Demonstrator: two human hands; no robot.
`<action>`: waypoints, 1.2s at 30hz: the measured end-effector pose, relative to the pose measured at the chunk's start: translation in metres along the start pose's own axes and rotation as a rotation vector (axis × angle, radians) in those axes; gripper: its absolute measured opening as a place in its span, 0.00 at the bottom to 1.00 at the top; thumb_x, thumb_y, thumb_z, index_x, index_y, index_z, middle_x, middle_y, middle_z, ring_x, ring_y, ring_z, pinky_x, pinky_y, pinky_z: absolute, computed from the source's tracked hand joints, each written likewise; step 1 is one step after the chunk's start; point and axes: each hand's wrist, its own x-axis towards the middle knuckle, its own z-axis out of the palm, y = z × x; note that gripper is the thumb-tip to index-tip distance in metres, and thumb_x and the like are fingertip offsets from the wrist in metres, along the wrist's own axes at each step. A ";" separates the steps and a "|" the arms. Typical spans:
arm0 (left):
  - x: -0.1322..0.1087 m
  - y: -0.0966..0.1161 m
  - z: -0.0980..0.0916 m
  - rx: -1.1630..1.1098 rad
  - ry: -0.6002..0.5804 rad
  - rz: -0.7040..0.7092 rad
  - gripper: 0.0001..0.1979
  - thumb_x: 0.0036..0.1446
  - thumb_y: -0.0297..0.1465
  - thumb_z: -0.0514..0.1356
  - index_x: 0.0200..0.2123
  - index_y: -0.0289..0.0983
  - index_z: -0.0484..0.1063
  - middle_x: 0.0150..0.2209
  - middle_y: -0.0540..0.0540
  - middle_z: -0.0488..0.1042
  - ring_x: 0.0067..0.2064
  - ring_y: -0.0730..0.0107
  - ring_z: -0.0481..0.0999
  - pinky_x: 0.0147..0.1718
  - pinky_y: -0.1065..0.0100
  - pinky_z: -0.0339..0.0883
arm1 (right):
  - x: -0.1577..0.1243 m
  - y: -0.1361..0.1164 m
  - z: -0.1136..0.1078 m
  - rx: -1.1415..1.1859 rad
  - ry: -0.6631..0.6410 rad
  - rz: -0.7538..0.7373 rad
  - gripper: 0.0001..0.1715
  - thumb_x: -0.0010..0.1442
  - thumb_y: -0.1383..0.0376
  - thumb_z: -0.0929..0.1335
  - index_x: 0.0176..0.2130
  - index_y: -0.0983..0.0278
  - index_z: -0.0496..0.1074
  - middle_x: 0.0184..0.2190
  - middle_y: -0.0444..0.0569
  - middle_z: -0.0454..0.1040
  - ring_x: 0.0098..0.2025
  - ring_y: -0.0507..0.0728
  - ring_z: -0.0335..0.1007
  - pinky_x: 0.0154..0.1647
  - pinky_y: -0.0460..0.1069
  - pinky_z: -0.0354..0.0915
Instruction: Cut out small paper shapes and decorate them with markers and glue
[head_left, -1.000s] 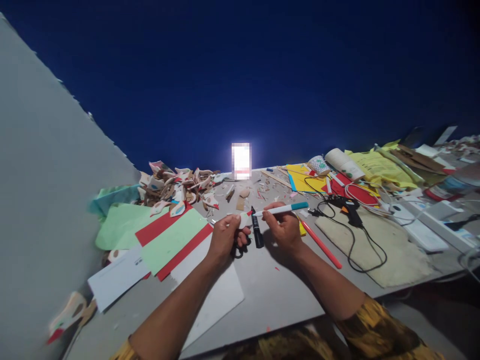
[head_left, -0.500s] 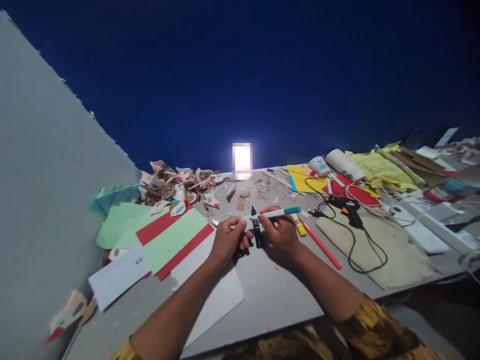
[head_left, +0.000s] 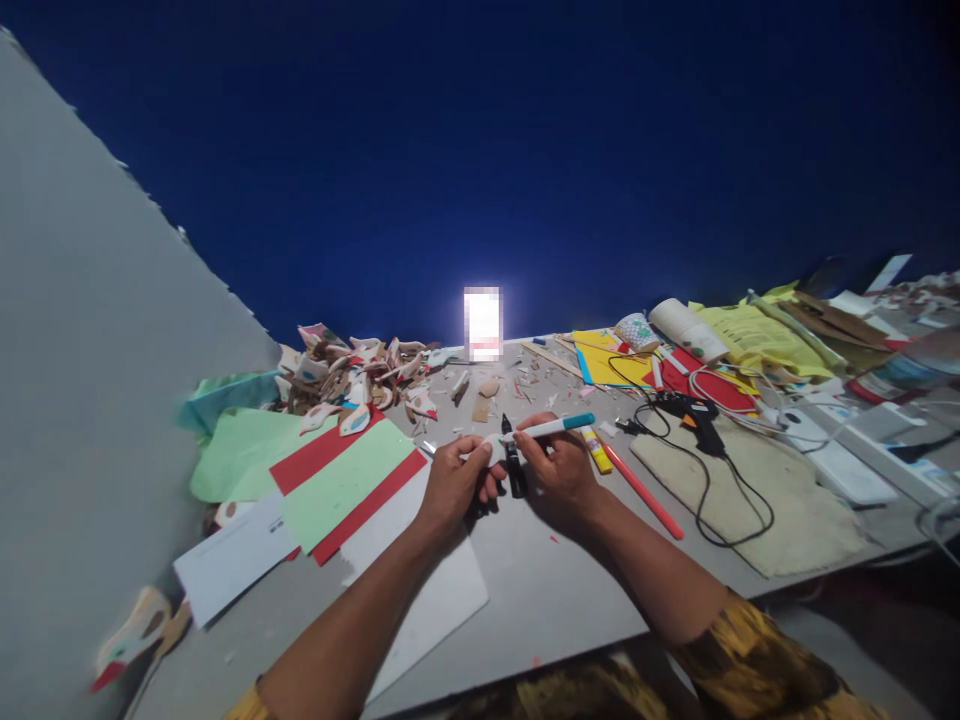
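Observation:
My right hand [head_left: 555,455] is closed round a white marker with a teal end [head_left: 564,425], its tip pointing left. In my left hand [head_left: 459,475] a small white piece [head_left: 493,450] is pinched between thumb and fingers; the marker's tip meets it or comes very close. Much of that piece is hidden by the fingers, so its full shape cannot be made out. A black marker [head_left: 513,470] lies on the table between the two hands. White paper [head_left: 427,590] lies beneath my left forearm.
Red and green sheets [head_left: 349,485] lie to the left, below a pile of painted cutouts [head_left: 360,370]. Right of my hands are a glue stick [head_left: 597,452], a red stick [head_left: 645,492] and a black glue gun [head_left: 699,422] with its cord on a beige cloth [head_left: 795,500].
Both hands stay in nearly the same place. The teal-ended marker has shifted very slightly left, and the view has moved a little.

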 end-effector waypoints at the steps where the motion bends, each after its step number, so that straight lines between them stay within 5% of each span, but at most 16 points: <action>1: 0.000 0.000 0.000 0.001 -0.003 -0.001 0.16 0.60 0.42 0.62 0.27 0.36 0.73 0.18 0.48 0.75 0.15 0.76 0.67 0.14 0.75 0.60 | 0.000 0.000 0.000 -0.002 0.002 -0.002 0.11 0.69 0.60 0.65 0.37 0.61 0.75 0.33 0.49 0.80 0.36 0.58 0.77 0.44 0.50 0.70; 36: 0.000 -0.002 0.001 0.012 0.003 0.004 0.16 0.60 0.43 0.63 0.28 0.36 0.73 0.20 0.47 0.77 0.15 0.76 0.68 0.15 0.75 0.61 | 0.000 0.005 0.003 -0.015 0.047 -0.056 0.12 0.69 0.60 0.65 0.36 0.61 0.75 0.32 0.49 0.81 0.36 0.58 0.78 0.44 0.50 0.71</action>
